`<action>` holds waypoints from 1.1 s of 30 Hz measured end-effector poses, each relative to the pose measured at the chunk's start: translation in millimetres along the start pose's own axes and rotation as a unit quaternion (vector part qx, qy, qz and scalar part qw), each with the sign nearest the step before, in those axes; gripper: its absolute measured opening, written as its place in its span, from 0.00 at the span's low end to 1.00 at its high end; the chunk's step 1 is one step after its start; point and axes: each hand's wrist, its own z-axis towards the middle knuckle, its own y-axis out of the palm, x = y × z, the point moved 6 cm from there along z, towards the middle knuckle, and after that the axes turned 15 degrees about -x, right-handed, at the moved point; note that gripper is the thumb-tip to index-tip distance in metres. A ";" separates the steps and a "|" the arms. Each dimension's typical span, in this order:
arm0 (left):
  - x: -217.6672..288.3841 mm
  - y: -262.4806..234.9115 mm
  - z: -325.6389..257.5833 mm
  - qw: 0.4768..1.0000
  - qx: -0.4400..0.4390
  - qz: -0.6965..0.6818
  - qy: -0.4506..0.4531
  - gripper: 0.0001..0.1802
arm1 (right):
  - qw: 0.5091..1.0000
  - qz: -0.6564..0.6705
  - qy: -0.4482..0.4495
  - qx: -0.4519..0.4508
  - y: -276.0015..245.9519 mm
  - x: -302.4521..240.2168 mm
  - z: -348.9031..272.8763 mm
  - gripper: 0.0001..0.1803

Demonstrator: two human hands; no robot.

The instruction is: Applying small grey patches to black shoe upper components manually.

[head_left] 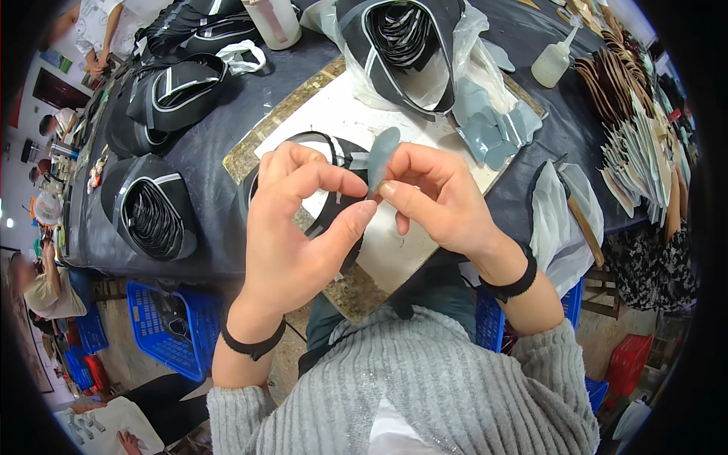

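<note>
Between my hands, above a white board (394, 250), a thin grey-blue oval piece (384, 152) stands up on edge. My right hand (444, 199) pinches its lower end between thumb and fingers. The thumb and index finger of my left hand (292, 208) close in on that same lower end from the other side; how firmly they grip is hard to see. Beneath my left hand lies a black piece with curved bands (353, 155), perhaps a shoe upper, mostly covered by the hand. Several more grey-blue pieces (493, 125) lie in clear plastic to the right.
Bundles of black, grey-edged pieces (155, 212) line the table's left, with another bundle (409, 45) at the back. A white container (273, 23), squeeze bottle (552, 62), hammer (582, 216) and stacked cut pieces (637, 152) surround the board. Blue baskets (171, 326) stand below; other people work at left.
</note>
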 end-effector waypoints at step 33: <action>-29.4 11.9 -7.7 0.967 0.077 -0.233 -0.074 0.02 | 0.996 0.032 0.009 0.085 -28.4 9.1 -38.9 0.03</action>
